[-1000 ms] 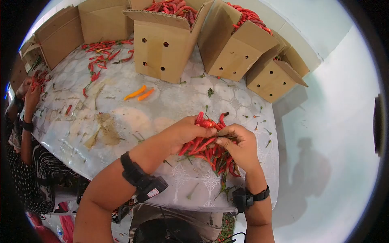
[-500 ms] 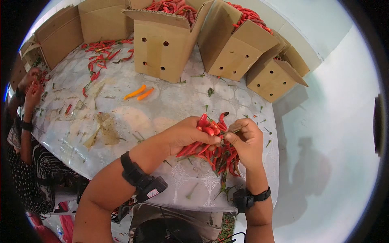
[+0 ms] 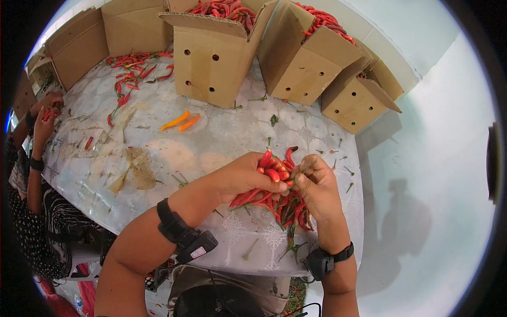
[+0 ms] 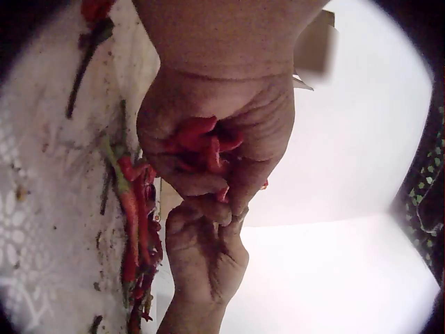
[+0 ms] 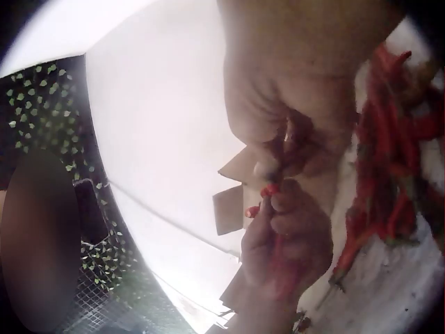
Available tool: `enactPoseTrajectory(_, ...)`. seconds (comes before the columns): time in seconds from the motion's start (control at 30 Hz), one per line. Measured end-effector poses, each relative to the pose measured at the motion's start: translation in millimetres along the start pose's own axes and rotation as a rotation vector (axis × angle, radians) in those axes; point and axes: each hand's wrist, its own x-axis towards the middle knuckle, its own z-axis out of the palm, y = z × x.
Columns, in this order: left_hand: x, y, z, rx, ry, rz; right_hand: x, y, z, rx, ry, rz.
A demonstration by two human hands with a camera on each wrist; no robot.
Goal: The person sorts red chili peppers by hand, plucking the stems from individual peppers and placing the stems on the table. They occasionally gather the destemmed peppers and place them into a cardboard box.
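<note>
My left hand (image 3: 244, 173) grips several red chillies (image 3: 272, 175), their blunt ends sticking out past the thumb. Inside the curled palm more red chillies (image 4: 213, 145) show in the left wrist view. Right against the left fingertips, my right hand (image 3: 323, 195) pinches the stem end of one chilli (image 5: 270, 189) between thumb and finger. The stem itself is mostly hidden by the fingers. Below both hands lies a heap of red chillies (image 3: 291, 214) with green stems, on the patterned tablecloth (image 3: 232, 238).
Cardboard boxes (image 3: 208, 58) line the back, some heaped with red chillies (image 3: 328, 24). Two orange chillies (image 3: 176, 120) lie mid-table. Loose green stems (image 3: 349, 187) are scattered at right. Another person's hands (image 3: 46, 119) handle red chillies at far left, near a loose chilli row (image 3: 127, 84).
My right hand has shifted slightly right and lower, and its pinch now meets the chillies nearer the left thumb tip. The left hand has turned slightly, showing more chilli ends.
</note>
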Motion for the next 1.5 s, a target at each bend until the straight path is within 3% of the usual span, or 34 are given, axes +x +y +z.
enactPoseTrajectory(0.27,1.4,-2.1,-2.0,-0.023,-0.025,0.036,-0.9,0.9,0.4,0.143,0.031,0.073)
enactPoseTrajectory(0.37,4.2,-5.4,-3.9,-0.096,0.072,0.068,0.8,-2.2,-9.5,0.13,0.251,-0.003)
enactPoseTrajectory(0.47,1.2,2.6,-4.3,-0.168,0.218,0.082,3.7,-3.4,-30.1,-0.149,0.614,-0.258)
enactPoseTrajectory(0.6,5.4,1.4,-23.3,-0.127,0.24,0.054,4.4,-8.2,-37.0,-0.526,0.921,-0.408)
enactPoseTrajectory(0.7,7.6,0.4,-19.4,-0.218,0.288,0.078,7.1,-3.5,-20.8,-1.066,0.692,-0.562)
enactPoseTrajectory(0.73,7.1,0.3,-16.5,-0.251,0.286,0.095,9.3,3.9,-18.7,-1.098,0.591,-0.576)
enactPoseTrajectory(0.83,8.3,-0.1,-14.0,-0.329,0.273,0.11,13.2,11.3,-3.1,-1.293,0.254,-0.455)
enactPoseTrajectory(0.93,9.0,-1.5,-14.9,-0.312,0.264,0.107,12.7,13.1,-0.4,-1.299,0.204,-0.274)
enactPoseTrajectory(1.17,10.0,-5.7,-21.0,-0.125,0.179,0.122,7.7,9.8,-3.6,-1.325,0.143,-0.246)
enactPoseTrajectory(1.33,12.0,-7.9,-15.9,-0.138,0.247,0.136,7.1,11.3,-0.5,-1.303,0.167,-0.163)
enactPoseTrajectory(1.43,11.3,-7.1,-15.1,-0.178,0.225,0.147,7.2,9.0,4.7,-1.161,0.294,-0.154)
enactPoseTrajectory(1.5,11.3,-7.0,-16.0,-0.195,0.203,0.151,8.5,9.2,1.9,-1.066,0.417,-0.281)
